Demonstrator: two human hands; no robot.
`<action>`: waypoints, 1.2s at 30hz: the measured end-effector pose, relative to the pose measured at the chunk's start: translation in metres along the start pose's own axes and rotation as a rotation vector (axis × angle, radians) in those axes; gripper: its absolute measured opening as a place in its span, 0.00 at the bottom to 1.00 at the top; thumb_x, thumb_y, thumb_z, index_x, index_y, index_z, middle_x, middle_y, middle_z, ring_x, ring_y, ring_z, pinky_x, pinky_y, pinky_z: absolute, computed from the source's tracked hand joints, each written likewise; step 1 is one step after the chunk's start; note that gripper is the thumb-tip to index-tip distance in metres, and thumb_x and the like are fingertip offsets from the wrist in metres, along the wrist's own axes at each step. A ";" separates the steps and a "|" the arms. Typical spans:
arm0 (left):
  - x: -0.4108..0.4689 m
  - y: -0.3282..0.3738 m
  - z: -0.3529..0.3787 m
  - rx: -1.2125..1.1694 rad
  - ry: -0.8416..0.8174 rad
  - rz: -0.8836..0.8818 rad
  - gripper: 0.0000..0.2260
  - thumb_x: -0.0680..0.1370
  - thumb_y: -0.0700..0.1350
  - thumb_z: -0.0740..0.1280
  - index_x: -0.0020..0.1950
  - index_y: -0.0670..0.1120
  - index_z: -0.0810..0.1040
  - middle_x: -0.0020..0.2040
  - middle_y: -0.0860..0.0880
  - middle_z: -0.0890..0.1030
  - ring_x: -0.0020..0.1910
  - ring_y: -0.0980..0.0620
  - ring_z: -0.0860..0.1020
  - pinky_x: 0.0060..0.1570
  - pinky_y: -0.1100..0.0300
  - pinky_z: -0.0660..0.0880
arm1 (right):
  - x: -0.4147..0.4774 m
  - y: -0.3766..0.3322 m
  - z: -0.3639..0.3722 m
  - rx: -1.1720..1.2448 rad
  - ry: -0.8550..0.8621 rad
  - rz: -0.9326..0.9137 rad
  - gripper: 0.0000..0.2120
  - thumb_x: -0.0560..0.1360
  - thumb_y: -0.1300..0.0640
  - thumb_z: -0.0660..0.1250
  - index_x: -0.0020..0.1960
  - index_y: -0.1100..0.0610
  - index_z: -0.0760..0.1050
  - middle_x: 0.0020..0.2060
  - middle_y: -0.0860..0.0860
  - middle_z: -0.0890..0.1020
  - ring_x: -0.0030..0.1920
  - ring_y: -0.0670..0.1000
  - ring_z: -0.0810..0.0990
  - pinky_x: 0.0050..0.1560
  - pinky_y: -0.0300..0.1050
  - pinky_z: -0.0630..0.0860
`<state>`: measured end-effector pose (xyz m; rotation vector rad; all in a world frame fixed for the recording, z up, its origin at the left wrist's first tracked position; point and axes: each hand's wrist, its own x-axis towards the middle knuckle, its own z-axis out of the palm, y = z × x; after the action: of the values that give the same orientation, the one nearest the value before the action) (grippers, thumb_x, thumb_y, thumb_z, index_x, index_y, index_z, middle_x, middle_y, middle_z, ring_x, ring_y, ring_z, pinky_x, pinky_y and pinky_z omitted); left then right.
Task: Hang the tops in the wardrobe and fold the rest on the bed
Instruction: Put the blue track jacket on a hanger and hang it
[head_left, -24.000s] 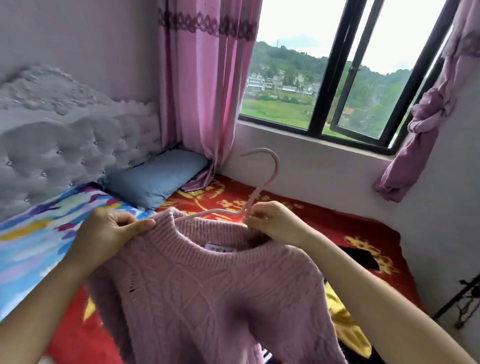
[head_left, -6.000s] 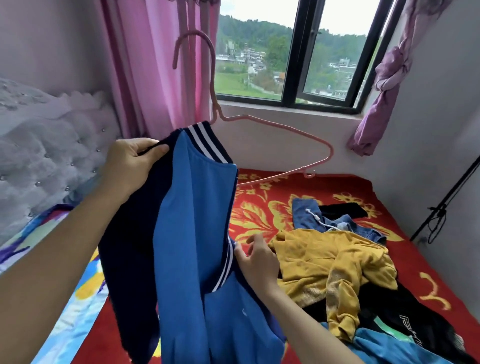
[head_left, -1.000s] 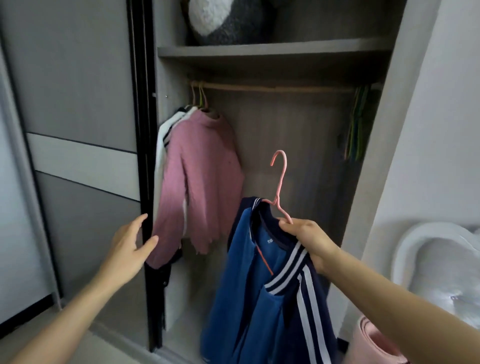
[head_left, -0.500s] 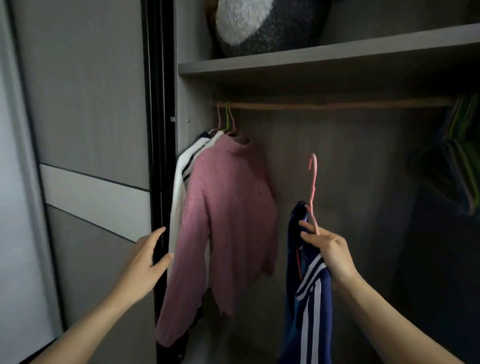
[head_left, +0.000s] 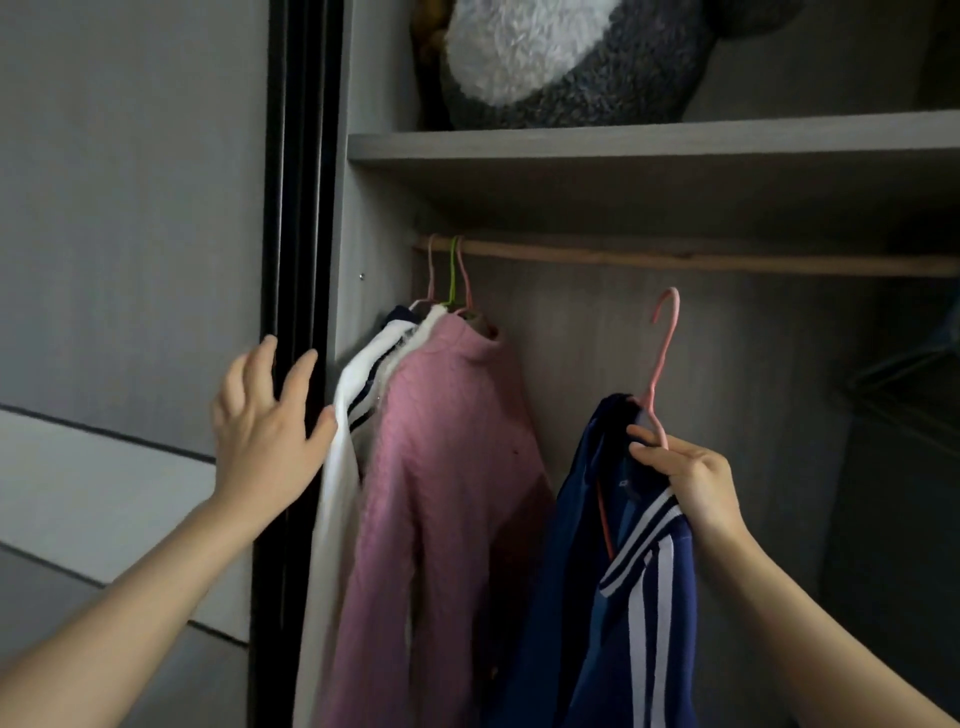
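My right hand (head_left: 691, 480) grips the neck of a pink hanger (head_left: 663, 353) carrying a blue jacket with white stripes (head_left: 613, 582). The hook points up, a short way below the wooden rail (head_left: 701, 257). On the rail's left end hang a pink sweater (head_left: 447, 467) and a white top with dark stripes (head_left: 345, 415). My left hand (head_left: 265, 426) is spread open against the black edge of the sliding door (head_left: 296, 208), its thumb touching the white top.
A grey shelf (head_left: 649, 143) sits above the rail with a grey and white plush toy (head_left: 561, 57) on it. The grey door panel (head_left: 130, 260) fills the left. Spare hangers (head_left: 914, 374) hang dimly at the far right. The rail's middle stretch is bare.
The view has closed in on the wardrobe. My right hand lifted the hanger with the blue jacket nearer the rail. My left hand rose along the door edge.
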<state>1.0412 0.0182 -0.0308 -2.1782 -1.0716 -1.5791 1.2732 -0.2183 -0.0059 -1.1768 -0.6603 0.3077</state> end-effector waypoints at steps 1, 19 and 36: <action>0.014 -0.006 0.005 0.004 0.044 0.024 0.25 0.73 0.52 0.59 0.66 0.40 0.71 0.69 0.33 0.65 0.66 0.33 0.62 0.57 0.32 0.65 | 0.006 -0.001 0.013 -0.002 0.016 -0.015 0.12 0.73 0.70 0.64 0.55 0.62 0.78 0.35 0.54 0.81 0.26 0.42 0.80 0.30 0.31 0.76; 0.069 -0.047 0.074 0.205 0.279 0.252 0.23 0.71 0.42 0.61 0.67 0.45 0.70 0.72 0.31 0.57 0.66 0.27 0.61 0.51 0.36 0.72 | 0.172 -0.019 0.180 -0.124 0.057 -0.161 0.13 0.72 0.71 0.65 0.31 0.62 0.71 0.27 0.54 0.75 0.32 0.53 0.74 0.31 0.42 0.70; 0.068 -0.045 0.081 0.276 0.383 0.226 0.26 0.69 0.42 0.62 0.68 0.47 0.68 0.72 0.34 0.56 0.67 0.30 0.60 0.55 0.39 0.71 | 0.273 0.059 0.217 -0.330 -0.043 -0.161 0.13 0.70 0.72 0.60 0.30 0.60 0.67 0.30 0.54 0.71 0.35 0.52 0.69 0.33 0.43 0.65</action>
<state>1.0785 0.1245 -0.0105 -1.6652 -0.8343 -1.5553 1.3562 0.1160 0.0744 -1.4230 -0.8606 0.0888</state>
